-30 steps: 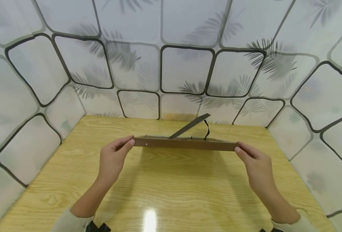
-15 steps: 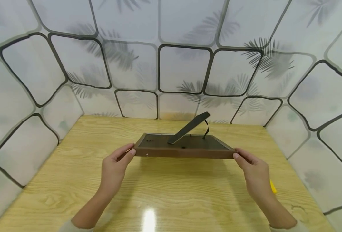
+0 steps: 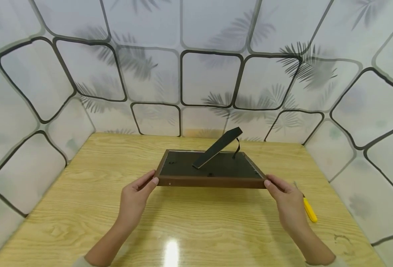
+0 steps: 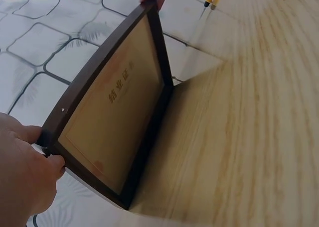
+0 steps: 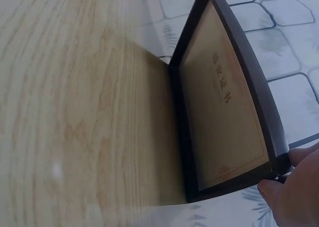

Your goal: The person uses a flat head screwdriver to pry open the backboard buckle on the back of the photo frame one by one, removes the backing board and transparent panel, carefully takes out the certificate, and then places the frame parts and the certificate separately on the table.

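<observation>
- Frame (image 3: 211,182) mid-table (image 3: 196,230), backing up, near edge raised; far edge looks to rest on the wood.
- Left hand (image 3: 133,202) at the frame's 8 o'clock, right hand (image 3: 287,204) at 4: thumb and fingers of each pinch a near corner, probably to keep the tilt even. Lower fingers: can't tell.
- Stand (image 3: 217,148) juts toward 1 o'clock, strap (image 3: 237,149) beside it; gripping corners likely keeps fingers clear of both.
- Head view: backing only. Wrist views: printed sheet (image 4: 112,112) facing down.
- Yellow tool (image 3: 310,210) just past right hand, 4 o'clock; absent from right wrist view.
</observation>
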